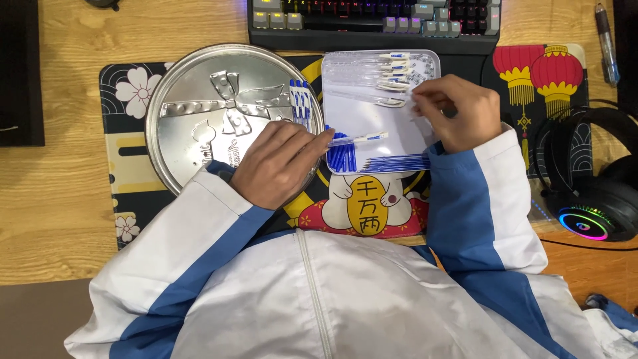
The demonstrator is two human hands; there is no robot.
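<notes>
Head view, our left hand point(279, 163) fingers pinching a white-blue pen point(359, 138) over the white tray point(372, 113) edge, our right hand point(458, 110) clenched on clear pen barrels point(372, 80), round silver tin lid point(219, 113) touching the tray's left side.

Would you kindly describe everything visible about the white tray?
The white tray is a shallow rounded rectangle, apparently plastic, lying flat on the desk mat below the keyboard. Clear pen barrels fill its top, blue caps and refills its bottom. The right hand reaches over its right edge.
</notes>
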